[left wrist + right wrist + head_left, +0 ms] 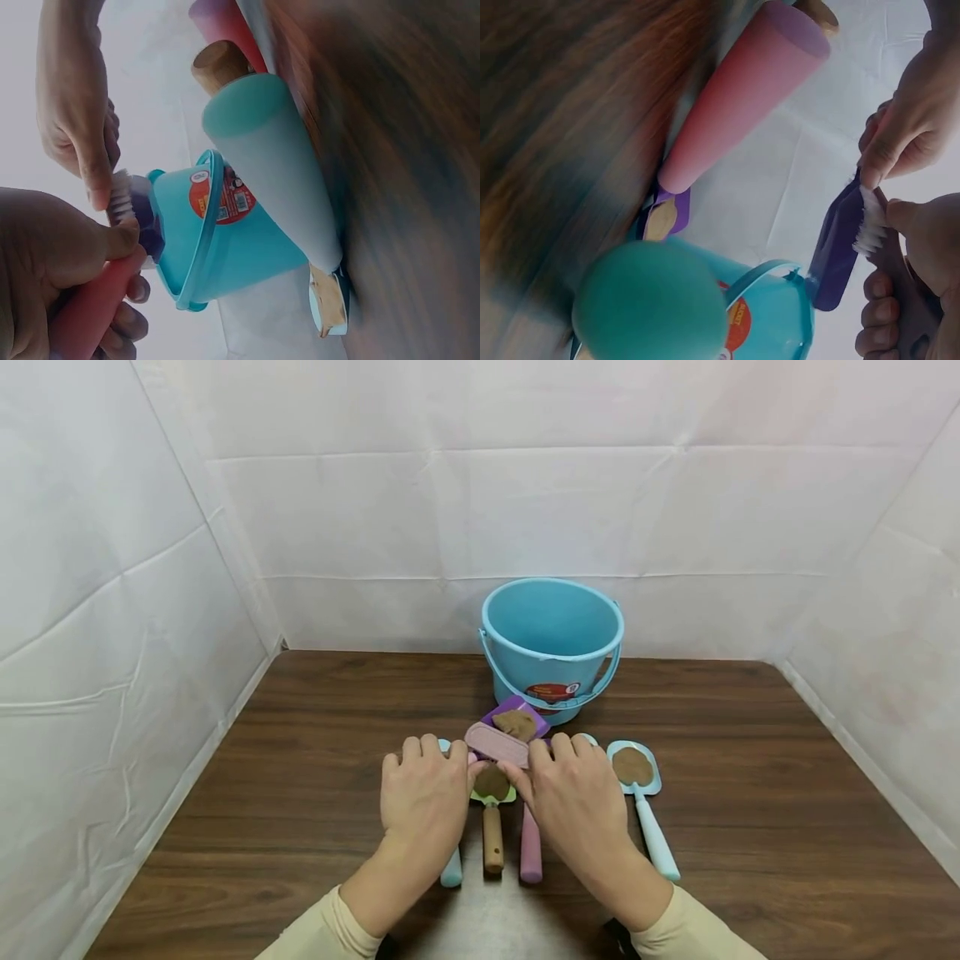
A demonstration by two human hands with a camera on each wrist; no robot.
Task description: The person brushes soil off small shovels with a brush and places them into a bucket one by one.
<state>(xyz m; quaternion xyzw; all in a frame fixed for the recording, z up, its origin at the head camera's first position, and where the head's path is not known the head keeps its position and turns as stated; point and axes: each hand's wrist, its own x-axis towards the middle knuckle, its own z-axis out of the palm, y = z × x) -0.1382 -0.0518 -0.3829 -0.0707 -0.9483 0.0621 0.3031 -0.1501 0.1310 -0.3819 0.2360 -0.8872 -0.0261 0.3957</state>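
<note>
My left hand grips the pink handle of a small shovel. Its purple blade bears a brown, sand-like patch and points toward the bucket. My right hand holds a brush with a dusty-pink back by its handle. The brush's white bristles face down, close over the purple blade. Both thumbs lie near the brush head. Below the hands, a green shovel with a wooden handle lies between a pink handle and a pale blue handle.
Just behind the hands a blue bucket stands upright, its bail handle hanging forward. A pale blue shovel with a brown patch on its blade lies to the right on the dark wooden table. White sheeting encloses the back and sides.
</note>
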